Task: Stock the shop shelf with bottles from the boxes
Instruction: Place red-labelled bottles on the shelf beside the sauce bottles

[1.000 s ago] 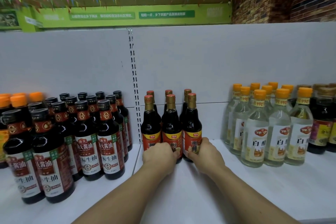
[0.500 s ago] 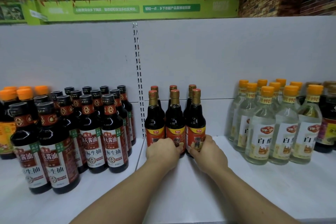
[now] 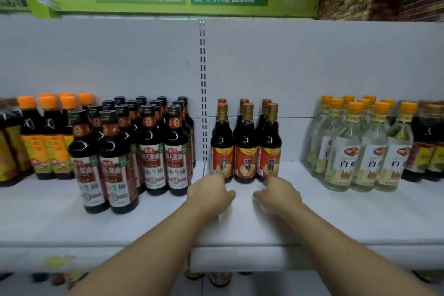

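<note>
Several dark sauce bottles with gold necks and red-orange labels (image 3: 245, 151) stand in two rows on the white shelf (image 3: 240, 228), just right of the slotted upright. My left hand (image 3: 211, 193) hovers in front of the left front bottle, fingers loosely curled, holding nothing. My right hand (image 3: 278, 196) is just in front of the right front bottle, fingers also loosely curled and empty. Both hands sit low over the shelf board, a little apart from the bottles.
Black-capped soy sauce bottles (image 3: 134, 151) crowd the shelf to the left, with orange-capped ones (image 3: 45, 137) beyond. Clear white-vinegar bottles (image 3: 360, 146) stand at the right, dark jars (image 3: 430, 146) past them. Bare shelf lies between the groups. More bottles show below the shelf edge.
Both hands have let go of the front red-label bottles and drawn back toward me. The camera has pulled back and tilted down, showing the shelf's front edge.
</note>
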`<action>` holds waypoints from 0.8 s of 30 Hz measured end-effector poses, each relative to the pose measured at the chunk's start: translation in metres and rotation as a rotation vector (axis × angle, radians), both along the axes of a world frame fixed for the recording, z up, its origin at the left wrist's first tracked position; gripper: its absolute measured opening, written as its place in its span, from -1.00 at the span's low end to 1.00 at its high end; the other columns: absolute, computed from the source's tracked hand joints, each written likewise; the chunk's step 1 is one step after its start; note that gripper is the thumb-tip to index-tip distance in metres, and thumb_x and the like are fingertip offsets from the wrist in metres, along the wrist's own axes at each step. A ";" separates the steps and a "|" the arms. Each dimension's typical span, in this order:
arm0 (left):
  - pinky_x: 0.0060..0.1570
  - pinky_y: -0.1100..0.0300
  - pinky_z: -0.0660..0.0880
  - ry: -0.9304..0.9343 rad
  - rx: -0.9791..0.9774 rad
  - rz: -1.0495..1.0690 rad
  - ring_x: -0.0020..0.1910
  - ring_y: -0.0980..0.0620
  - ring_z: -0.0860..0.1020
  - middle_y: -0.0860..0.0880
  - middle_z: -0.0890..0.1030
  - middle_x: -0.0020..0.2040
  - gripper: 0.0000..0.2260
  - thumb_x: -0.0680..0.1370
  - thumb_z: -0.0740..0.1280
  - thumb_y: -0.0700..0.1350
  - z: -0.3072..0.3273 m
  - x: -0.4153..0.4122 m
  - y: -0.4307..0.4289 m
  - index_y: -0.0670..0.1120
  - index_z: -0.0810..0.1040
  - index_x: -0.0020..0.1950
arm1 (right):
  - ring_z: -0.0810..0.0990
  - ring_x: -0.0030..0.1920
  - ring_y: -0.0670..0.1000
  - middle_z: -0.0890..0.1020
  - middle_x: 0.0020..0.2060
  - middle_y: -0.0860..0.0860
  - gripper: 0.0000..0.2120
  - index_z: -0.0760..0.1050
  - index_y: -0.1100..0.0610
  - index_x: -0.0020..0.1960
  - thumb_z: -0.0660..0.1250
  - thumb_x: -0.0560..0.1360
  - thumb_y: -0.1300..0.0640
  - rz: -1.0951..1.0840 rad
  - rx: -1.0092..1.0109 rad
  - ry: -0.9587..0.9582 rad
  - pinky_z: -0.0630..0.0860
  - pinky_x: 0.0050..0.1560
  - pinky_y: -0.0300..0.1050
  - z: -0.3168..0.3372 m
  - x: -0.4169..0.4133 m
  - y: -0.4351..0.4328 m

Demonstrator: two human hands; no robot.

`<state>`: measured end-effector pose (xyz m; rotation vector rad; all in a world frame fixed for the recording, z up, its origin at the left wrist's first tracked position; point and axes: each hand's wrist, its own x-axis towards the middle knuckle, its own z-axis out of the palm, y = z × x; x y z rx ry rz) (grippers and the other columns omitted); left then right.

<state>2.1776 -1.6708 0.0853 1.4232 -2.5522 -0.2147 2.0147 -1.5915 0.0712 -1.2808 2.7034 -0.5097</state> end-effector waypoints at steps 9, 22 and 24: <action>-0.03 -0.02 0.56 0.139 -0.094 -0.089 0.02 -0.08 0.55 -0.01 0.59 0.09 -0.69 0.61 0.27 0.15 0.002 0.102 0.040 -0.03 0.43 0.22 | 0.59 0.18 0.10 0.64 0.20 -0.01 -0.66 0.55 0.03 0.30 0.30 0.58 -0.07 0.127 -0.044 0.168 0.55 0.16 0.04 0.022 0.107 0.042; -0.04 0.03 0.42 0.300 -0.033 -0.197 0.13 -0.10 0.54 -0.02 0.57 0.20 -0.69 0.62 0.27 0.11 -0.026 0.217 0.114 -0.01 0.44 0.28 | 0.56 0.25 0.10 0.61 0.28 0.00 -0.62 0.52 0.01 0.38 0.28 0.59 -0.03 0.125 -0.062 0.108 0.56 0.18 0.04 0.005 0.231 0.130; -0.05 0.02 0.45 0.306 -0.014 -0.208 0.10 -0.11 0.54 -0.02 0.57 0.19 -0.71 0.62 0.28 0.10 -0.035 0.222 0.124 -0.01 0.44 0.26 | 0.58 0.22 0.10 0.62 0.24 0.01 -0.65 0.55 0.02 0.33 0.29 0.58 -0.03 0.113 -0.052 0.082 0.57 0.14 0.04 -0.003 0.239 0.141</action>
